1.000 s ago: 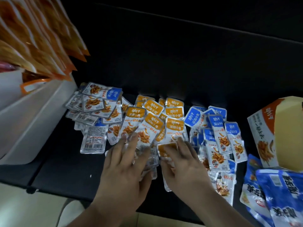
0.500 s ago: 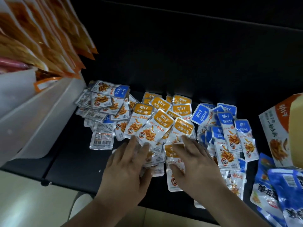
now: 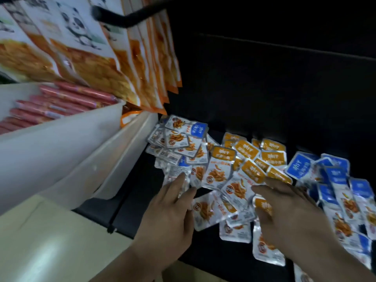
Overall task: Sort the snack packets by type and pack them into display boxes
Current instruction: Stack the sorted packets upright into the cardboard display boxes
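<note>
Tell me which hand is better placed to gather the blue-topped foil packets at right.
Likely the right hand: it rests on orange-topped foil packets beside the blue-topped foil packets; the left hand is farther.

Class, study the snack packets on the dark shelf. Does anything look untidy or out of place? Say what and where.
Yes. The left heap is jumbled: its packets lie at all angles, some face down showing printed backs, unlike the orange packets and blue packets, fanned mostly face up.

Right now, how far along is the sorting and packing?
Done: orange packets grouped in the middle, blue packets at right. In hand: left hand and right hand lie flat on packets. Left: the jumbled pile at left; no packets seen boxed.
</note>
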Available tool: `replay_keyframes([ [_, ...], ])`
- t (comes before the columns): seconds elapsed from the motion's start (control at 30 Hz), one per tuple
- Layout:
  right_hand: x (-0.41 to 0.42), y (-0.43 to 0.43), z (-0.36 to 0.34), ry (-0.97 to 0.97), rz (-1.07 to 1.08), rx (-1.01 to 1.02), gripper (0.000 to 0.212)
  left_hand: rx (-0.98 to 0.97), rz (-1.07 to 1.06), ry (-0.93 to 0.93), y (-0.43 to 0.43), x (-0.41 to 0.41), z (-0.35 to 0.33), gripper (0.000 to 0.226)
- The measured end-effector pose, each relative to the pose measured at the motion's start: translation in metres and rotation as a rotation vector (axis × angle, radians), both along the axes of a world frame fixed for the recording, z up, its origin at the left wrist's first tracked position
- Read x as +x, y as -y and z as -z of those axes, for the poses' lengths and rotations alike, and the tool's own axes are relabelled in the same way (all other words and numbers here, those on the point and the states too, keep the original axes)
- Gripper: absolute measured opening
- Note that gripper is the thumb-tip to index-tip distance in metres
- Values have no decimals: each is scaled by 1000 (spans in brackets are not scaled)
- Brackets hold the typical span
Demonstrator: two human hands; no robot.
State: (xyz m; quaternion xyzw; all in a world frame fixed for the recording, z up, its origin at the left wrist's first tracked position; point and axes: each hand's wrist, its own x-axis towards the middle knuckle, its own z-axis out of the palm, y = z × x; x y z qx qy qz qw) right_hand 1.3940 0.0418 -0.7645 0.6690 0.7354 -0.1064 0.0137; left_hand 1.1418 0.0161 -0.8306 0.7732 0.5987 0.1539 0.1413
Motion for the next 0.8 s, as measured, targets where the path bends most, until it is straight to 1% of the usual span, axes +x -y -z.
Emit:
replay_keyframes([
  [0.07, -12, -6, -8, -158, -3, 1, 53, 25, -23, 11, -20, -5, -1, 48],
  [0.13, -25, -16, -9, -238, -36, -28, 55, 60, -8, -44, -50, -9, -6, 52],
  [0.2, -40, -26, -1, -255, -105, -91, 57, -25, 6, -154, -86, -13, -13, 73],
  [0.27, -52, -36, 5, -259, -143, -121, 58, -184, 17, -289, -121, -14, -20, 99],
  [0.3, -56, -40, 9, -253, -163, -113, 58, -248, 26, -344, -134, -14, -21, 107],
  [0.33, -60, -43, 12, -245, -183, -114, 59, -299, 38, -382, -143, -13, -20, 110],
  [0.4, -65, -45, 17, -248, -212, -141, 61, -363, 43, -409, -149, -14, -14, 104],
  [0.43, -66, -44, 21, -248, -225, -148, 61, -353, 31, -407, -147, -15, -11, 98],
  [0.57, -58, -37, 32, -318, -228, -102, 59, -192, -25, -380, -114, -20, 7, 72],
  [0.6, -56, -35, 34, -347, -212, -94, 58, -182, -35, -361, -104, -22, 12, 69],
  [0.67, -53, -32, 35, -382, -200, -95, 55, -208, -55, -351, -83, -26, 17, 73],
  [0.8, -58, -26, 39, -362, -246, -81, 51, -174, -94, -374, -45, -37, 18, 69],
])
